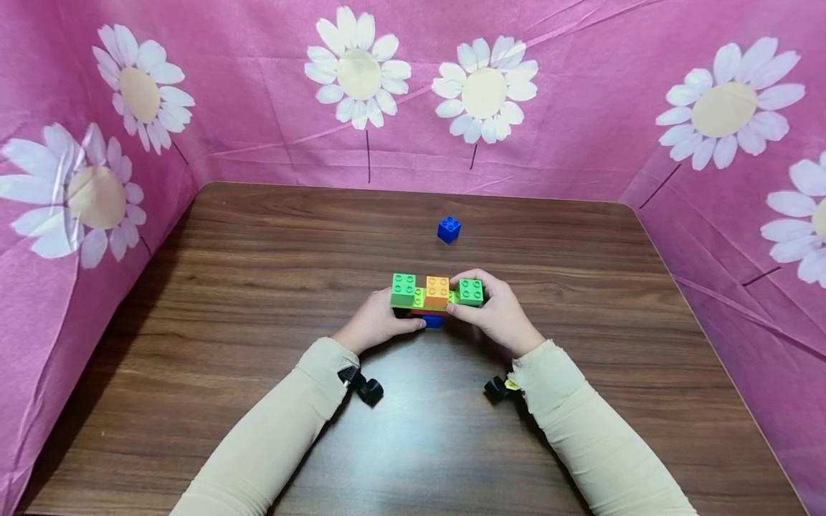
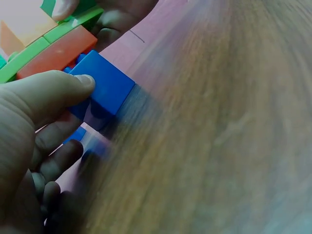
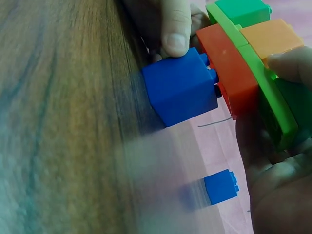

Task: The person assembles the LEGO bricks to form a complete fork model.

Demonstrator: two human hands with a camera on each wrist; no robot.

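Observation:
In the head view, my right hand (image 1: 500, 315) grips an assembly of toy building bricks near its right end. Light green pieces (image 3: 251, 63) form its long layer, topped by a left green brick (image 1: 403, 288), an orange brick (image 1: 437, 288) and a right green brick (image 1: 470, 291). Beneath that layer sits a red brick (image 3: 229, 68). My left hand (image 1: 376, 322) pinches a blue brick (image 3: 180, 87) under the red one. Some of this blue brick's studs show in the right wrist view, with a narrow gap to the red brick. Its bottom is close to the table; contact cannot be told.
A second blue brick (image 1: 448, 229) stands alone on the brown wooden table (image 1: 271, 244), beyond the hands. Pink cloth (image 1: 258, 93) with white daisies surrounds the table's back and sides. Each sleeve cuff carries a black wrist camera (image 1: 371, 391).

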